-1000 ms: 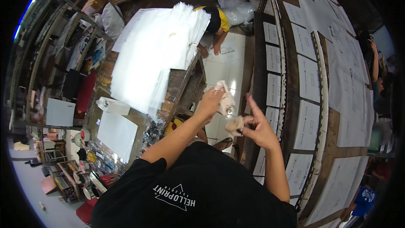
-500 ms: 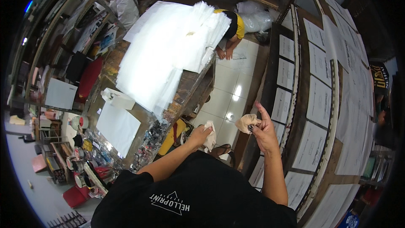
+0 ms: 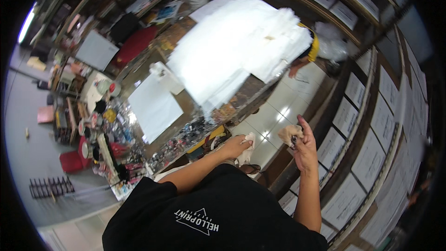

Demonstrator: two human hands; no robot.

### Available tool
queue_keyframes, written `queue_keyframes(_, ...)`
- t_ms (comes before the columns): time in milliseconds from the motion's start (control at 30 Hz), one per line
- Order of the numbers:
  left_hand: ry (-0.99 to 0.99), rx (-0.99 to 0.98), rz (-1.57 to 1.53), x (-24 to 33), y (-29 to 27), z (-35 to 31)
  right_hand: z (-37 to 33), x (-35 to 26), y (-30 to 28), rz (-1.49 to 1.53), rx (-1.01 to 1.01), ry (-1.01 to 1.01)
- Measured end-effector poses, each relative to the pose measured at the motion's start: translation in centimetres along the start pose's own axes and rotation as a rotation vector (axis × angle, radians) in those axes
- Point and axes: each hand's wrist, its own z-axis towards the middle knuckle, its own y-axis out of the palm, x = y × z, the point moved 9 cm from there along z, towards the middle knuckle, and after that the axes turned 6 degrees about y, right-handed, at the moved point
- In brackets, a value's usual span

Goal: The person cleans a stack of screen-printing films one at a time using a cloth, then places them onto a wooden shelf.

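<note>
In my left hand (image 3: 235, 148) is a crumpled pale cloth (image 3: 246, 151), hanging below the closed fingers. My right hand (image 3: 305, 146) is raised a little apart to the right, closed around a bunched beige cloth (image 3: 289, 134) with dark stains; its index finger points upward. Both hands are in front of my body, above the tiled floor (image 3: 265, 118), and neither touches the table. Ahead and to the left, a large pile of thin white sheets (image 3: 223, 46) covers much of the worktable (image 3: 241, 94).
A white board (image 3: 155, 107) lies on the table's near part beside paint-crusted clutter (image 3: 162, 158). Racks of printed sheets (image 3: 344, 116) line my right side. A person in a yellow sleeve (image 3: 314, 49) crouches behind the table. At left are a red chair (image 3: 137, 44) and tape rolls (image 3: 114, 88).
My view has swung left, so the table and racks sit further right in the picture. Both hands keep hold of their cloths. The person beyond the table is now more hidden by the sheets.
</note>
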Motion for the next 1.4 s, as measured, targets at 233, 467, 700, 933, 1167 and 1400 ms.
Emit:
queue_keyframes(233,0.018,0.044,-0.021,-0.9,-0.2,-1.3,2.6,0.8,2.6,0.067,-0.052,0.023)
queue_keyframes(467,-0.039,0.044,-0.109,-0.8,-0.5,-1.8,3.8,1.2,3.6,-0.004,-0.071,0.076)
queue_keyframes(700,-0.126,-0.042,-0.104,0.2,-0.4,-1.0,4.1,2.5,-0.1,0.149,0.041,-0.011)
queue_keyframes(933,-0.156,-0.151,-0.442,-0.7,1.7,-0.3,2.9,3.1,-4.2,0.399,0.158,0.018)
queue_keyframes(1167,-0.072,-0.241,-0.280,-1.8,3.8,2.6,-0.2,1.0,-6.4,0.502,0.217,-0.146)
queue_keyframes(1400,-0.119,-0.426,-0.352,1.2,8.8,3.9,-4.5,-2.6,-7.8,0.595,0.250,-0.299)
